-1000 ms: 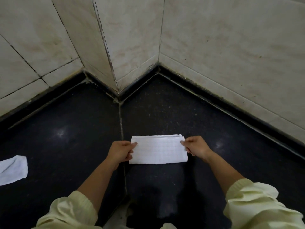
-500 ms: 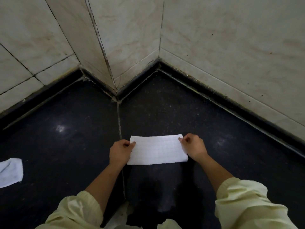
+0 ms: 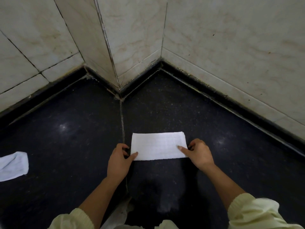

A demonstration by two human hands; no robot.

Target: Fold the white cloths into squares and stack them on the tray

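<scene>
Cloth: white cloth (image 3: 159, 146), folded into a long rectangle and lying flat on the dark speckled surface (image 3: 66, 146). Its long sides run left to right in front of the person. Stacked layer edges show at its far right corner.
Cloth position: just right of the seam (image 3: 122, 123) that crosses the surface, with its left end close to that line. It lies between the two hands and well short of the walls.
Left hand: left hand (image 3: 118, 162) is at the cloth's left end. The thumb tip lies on top of the near left corner, and the fingers are curled at the short edge, so it pinches that end (whether the fingertips go under the fabric cannot be made out).
Right hand: right hand (image 3: 199, 154) is at the right end. The thumb is laid flat on the cloth, pointing inward, and the other fingers are curled against the short edge, pinching it in the same way.
Second cloth: second cloth (image 3: 14, 165), white and loosely bunched, lies far to the left, cut by the frame edge and well apart from both hands.
Walls: pale marbled tile walls (image 3: 231, 47) meet the surface in a stepped corner beyond the cloth.
Sleeves: pale yellow sleeves (image 3: 257, 212) are pushed up the forearms, leaving both wrists bare.
</scene>
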